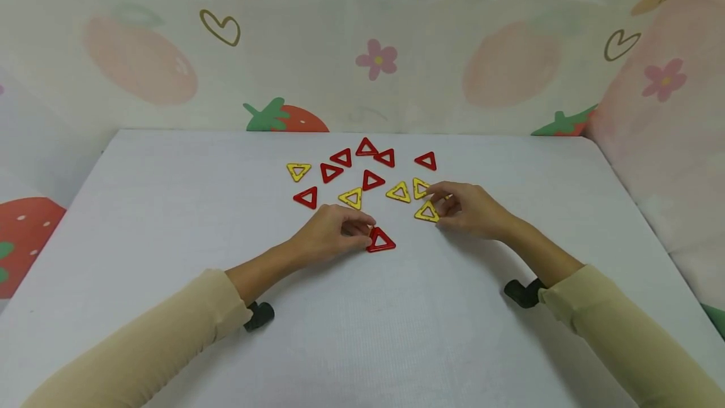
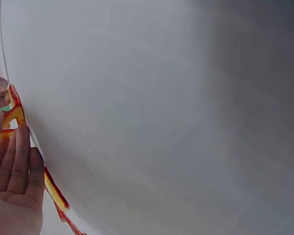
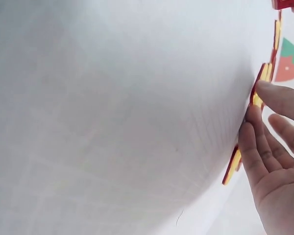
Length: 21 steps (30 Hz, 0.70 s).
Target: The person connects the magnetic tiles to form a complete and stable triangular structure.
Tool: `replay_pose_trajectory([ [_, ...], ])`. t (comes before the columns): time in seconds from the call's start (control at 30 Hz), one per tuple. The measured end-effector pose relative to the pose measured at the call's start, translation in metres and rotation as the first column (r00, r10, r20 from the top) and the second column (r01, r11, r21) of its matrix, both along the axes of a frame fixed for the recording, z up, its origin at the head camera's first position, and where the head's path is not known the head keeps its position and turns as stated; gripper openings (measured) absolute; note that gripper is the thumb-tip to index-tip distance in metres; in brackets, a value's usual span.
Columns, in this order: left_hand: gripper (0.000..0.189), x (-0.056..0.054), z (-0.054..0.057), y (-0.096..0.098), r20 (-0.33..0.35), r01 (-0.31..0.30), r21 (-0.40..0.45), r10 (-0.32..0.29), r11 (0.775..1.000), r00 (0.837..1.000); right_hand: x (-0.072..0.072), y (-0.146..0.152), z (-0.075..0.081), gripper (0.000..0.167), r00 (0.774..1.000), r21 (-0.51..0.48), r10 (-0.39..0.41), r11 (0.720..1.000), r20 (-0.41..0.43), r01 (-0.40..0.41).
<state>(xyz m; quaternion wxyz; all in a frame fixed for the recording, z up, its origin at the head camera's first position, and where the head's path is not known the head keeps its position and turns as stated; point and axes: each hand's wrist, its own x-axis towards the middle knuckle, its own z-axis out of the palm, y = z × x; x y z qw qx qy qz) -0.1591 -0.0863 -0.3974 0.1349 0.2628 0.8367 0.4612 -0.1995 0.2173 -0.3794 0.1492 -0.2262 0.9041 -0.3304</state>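
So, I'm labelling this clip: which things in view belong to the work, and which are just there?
Job, likely:
red triangle held by left hand
yellow triangle at right hand
other triangles

Just there:
black wrist gear
strawberry-print backdrop

Broad room in the foreground, the white tabletop running free between the two beige sleeves! Tighter between left hand and right hand, a hollow red plastic triangle jutting into the gap. Straight beyond, scattered hollow red and yellow plastic triangles obstruct; passage on either side.
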Motion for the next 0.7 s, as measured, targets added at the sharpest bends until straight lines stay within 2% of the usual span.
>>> replay_pose_trajectory([
  [0.23,0.034,-0.001,0.0,0.001,-0.012,0.005,-0.007,-0.005,1.0,1.0,0.001,-0.002,0.0,0.054,1.0,0.0,0.004,1.0,0.008,-0.004],
  [0.7,0.035,0.001,0.002,0.001,-0.001,-0.004,-0.018,0.004,1.0,1.0,0.005,-0.015,0.002,0.051,0.998,0.003,0.063,0.998,-0.004,-0.063],
])
